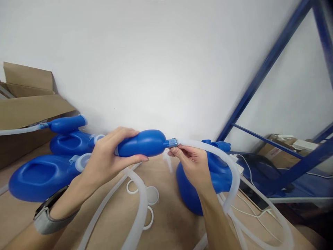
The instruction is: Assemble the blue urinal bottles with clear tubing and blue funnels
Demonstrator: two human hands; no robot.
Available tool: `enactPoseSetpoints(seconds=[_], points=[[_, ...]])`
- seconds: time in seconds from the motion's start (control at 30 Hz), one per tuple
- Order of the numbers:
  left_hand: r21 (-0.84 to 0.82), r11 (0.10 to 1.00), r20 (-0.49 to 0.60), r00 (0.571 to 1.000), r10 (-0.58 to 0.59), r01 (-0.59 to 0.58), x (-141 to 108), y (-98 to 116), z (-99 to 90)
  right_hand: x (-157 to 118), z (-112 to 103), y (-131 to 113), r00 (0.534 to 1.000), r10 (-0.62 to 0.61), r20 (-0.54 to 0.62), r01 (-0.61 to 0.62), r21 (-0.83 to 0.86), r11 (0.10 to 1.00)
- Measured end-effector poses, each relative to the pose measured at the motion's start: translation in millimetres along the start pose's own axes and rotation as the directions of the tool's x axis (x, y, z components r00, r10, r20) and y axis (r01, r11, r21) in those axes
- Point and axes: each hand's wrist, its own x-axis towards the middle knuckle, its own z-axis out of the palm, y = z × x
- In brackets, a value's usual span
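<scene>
Grip half closed around the blue bulb (pixel 145 143), the left hand (pixel 104 154) props it level above the desk (pixel 166 215), while the right hand (pixel 196 166) pinches the metal clamp (pixel 177 141), likely to steady the hose (pixel 221 151) joint, a cardboard box (pixel 28 107) beyond.

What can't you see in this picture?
All in the head view:
Box insides: mostly hidden by flaps.
Left hand palm: hidden by its back and the blue bottle.
Where the front white tube goes: cut off by the bottom edge.
Phone screen: too dark to read.
</scene>
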Motion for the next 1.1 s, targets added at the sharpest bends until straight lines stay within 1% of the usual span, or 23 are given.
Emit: enactPoseSetpoints(seconds=[0.13, 0.2, 0.27, 0.43, 0.53, 0.6, 0.7, 0.77, 0.87, 0.97, 1.1], points=[[0.052, 0.991, -0.012, 0.992, 0.125, -0.124, -0.4, -2.2, -1.8, 1.2, -1.3, -2.0, 0.992, 0.099, 0.080, -0.101, 0.011, 0.995], [0.083, 0.985, -0.025, 0.987, 0.156, -0.154, -0.9, -3.5, -1.5, 2.0, -1.7, 0.3, 0.984, 0.142, 0.111, -0.145, 0.021, 0.989], [0.105, 0.983, -0.035, 0.987, 0.158, -0.153, -1.2, -4.2, -0.6, 2.8, -2.0, 3.3, 0.978, 0.169, 0.126, -0.175, 0.038, 0.984], [0.080, 0.993, -0.025, 0.996, 0.089, -0.086, 0.9, -4.7, 1.7, 5.3, -4.5, 7.7, 0.971, 0.181, 0.159, -0.195, 0.078, 0.978], [0.080, 0.993, -0.049, 0.994, 0.093, -0.089, 2.7, -4.7, 2.3, 6.7, -5.6, 9.3, 0.969, 0.186, 0.163, -0.209, 0.136, 0.968], [0.092, 0.993, -0.037, 0.996, 0.077, -0.073, 3.3, -5.0, 2.2, 7.7, -4.8, 11.0, 0.971, 0.206, 0.117, -0.229, 0.230, 0.946], [0.105, 0.994, -0.005, 0.999, 0.042, -0.041, 3.0, -6.1, 1.7, 8.9, -0.5, 14.5, 0.967, 0.255, 0.015, -0.243, 0.365, 0.899], [0.106, 0.993, -0.008, 0.999, 0.049, -0.048, 2.4, -7.1, 1.9, 9.4, 4.7, 17.0, 0.960, 0.276, -0.035, -0.236, 0.427, 0.873], [0.111, 0.991, -0.023, 0.996, 0.082, -0.079, 1.6, -7.8, 3.0, 9.7, 15.2, 20.4, 0.943, 0.290, -0.161, -0.170, 0.513, 0.841], [0.130, 0.985, -0.044, 0.992, 0.121, -0.114, 1.2, -6.7, 4.4, 9.6, 24.9, 22.3, 0.905, 0.293, -0.307, -0.075, 0.565, 0.822], [0.101, 0.986, -0.032, 0.990, 0.135, -0.131, 1.3, -2.5, 5.3, 8.9, 30.6, 22.8, 0.878, 0.263, -0.401, 0.007, 0.560, 0.829]])
